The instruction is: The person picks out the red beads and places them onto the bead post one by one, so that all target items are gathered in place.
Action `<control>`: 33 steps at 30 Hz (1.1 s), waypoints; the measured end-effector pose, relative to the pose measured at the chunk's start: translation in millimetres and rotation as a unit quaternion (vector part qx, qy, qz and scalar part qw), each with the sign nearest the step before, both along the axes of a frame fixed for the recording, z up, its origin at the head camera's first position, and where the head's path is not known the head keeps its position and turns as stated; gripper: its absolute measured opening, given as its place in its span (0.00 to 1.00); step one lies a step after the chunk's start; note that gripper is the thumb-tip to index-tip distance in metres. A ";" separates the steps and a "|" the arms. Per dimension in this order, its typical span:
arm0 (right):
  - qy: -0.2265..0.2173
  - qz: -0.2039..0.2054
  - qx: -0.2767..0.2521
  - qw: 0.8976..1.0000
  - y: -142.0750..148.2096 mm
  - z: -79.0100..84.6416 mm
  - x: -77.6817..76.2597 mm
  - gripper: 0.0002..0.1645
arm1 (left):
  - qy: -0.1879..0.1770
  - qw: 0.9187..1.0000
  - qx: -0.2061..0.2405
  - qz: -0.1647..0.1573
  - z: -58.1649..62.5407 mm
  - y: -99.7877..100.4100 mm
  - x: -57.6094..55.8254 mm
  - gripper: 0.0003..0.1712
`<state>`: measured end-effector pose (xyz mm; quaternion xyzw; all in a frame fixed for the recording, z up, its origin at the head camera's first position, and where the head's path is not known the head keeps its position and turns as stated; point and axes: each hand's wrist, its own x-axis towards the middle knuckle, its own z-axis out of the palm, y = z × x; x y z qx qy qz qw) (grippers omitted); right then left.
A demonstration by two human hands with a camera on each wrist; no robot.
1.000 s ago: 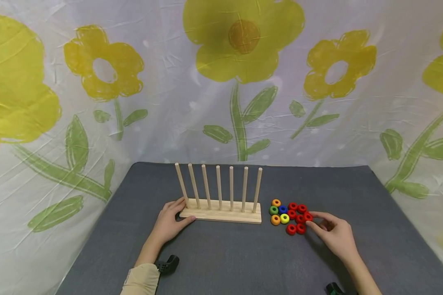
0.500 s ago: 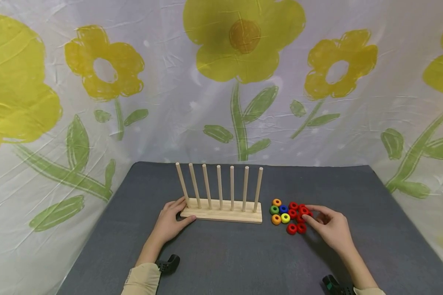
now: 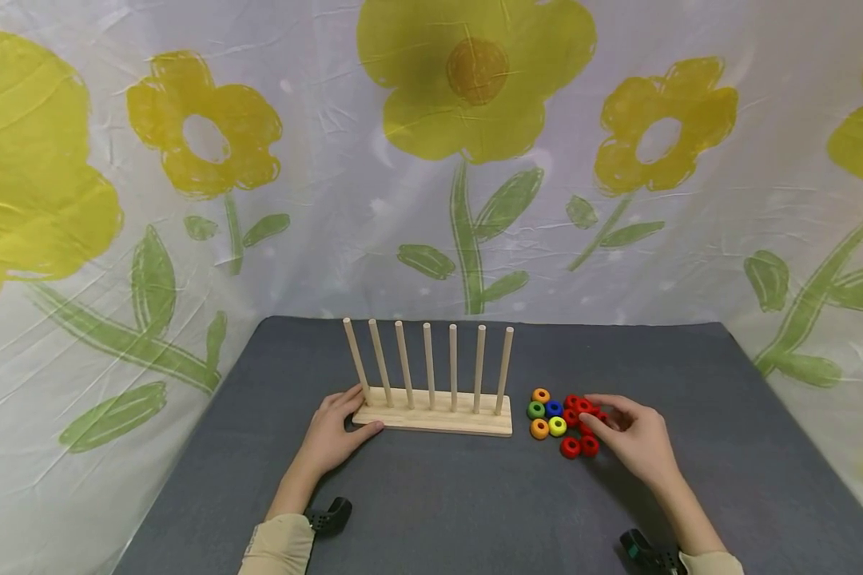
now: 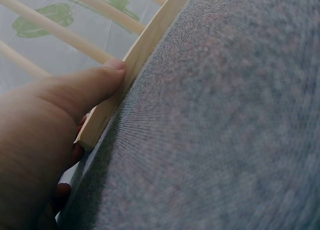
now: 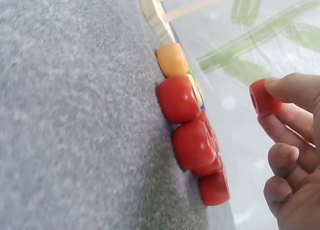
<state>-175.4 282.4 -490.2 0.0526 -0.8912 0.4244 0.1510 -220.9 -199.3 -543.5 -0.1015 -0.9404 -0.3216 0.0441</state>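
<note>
A wooden peg rack (image 3: 431, 420), a flat base with several upright bare pegs, stands on the table. My left hand (image 3: 329, 434) grips its left end. In the left wrist view the thumb (image 4: 95, 87) lies against the base edge (image 4: 107, 110), and the other fingers are mostly hidden behind it. Between thumb and fingertips my right hand (image 3: 638, 444) pinches a red bead (image 5: 265, 97), raised over the bead group. Red beads (image 3: 570, 447) lie below and beside that hand. Left of them are orange (image 3: 539, 429), green (image 3: 535, 410), blue (image 3: 554, 409) and yellow beads (image 3: 557, 426).
The dark grey table (image 3: 460, 503) reaches back to a white cloth (image 3: 316, 200) printed with yellow flowers. Black wrist devices (image 3: 331, 517) are on both forearms. The bead group sits just right of the rack.
My right hand has lifted the red bead from the group's right side and carried it a little left and up. The left hand stays on the rack.
</note>
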 end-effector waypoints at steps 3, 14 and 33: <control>0.003 0.007 -0.006 1.000 -2.2 -0.2 -1.6 0.16 | 0.002 1.000 -0.001 0.000 -0.8 -0.3 -0.3 0.46; 0.012 0.023 -0.021 0.999 -10.7 1.9 -8.9 0.15 | 0.000 1.000 -0.002 0.001 -0.4 -0.7 0.0 0.45; 0.019 0.033 -0.034 0.999 -32.4 10.4 -19.2 0.14 | -0.001 1.000 -0.005 0.001 0.2 -1.2 0.5 0.46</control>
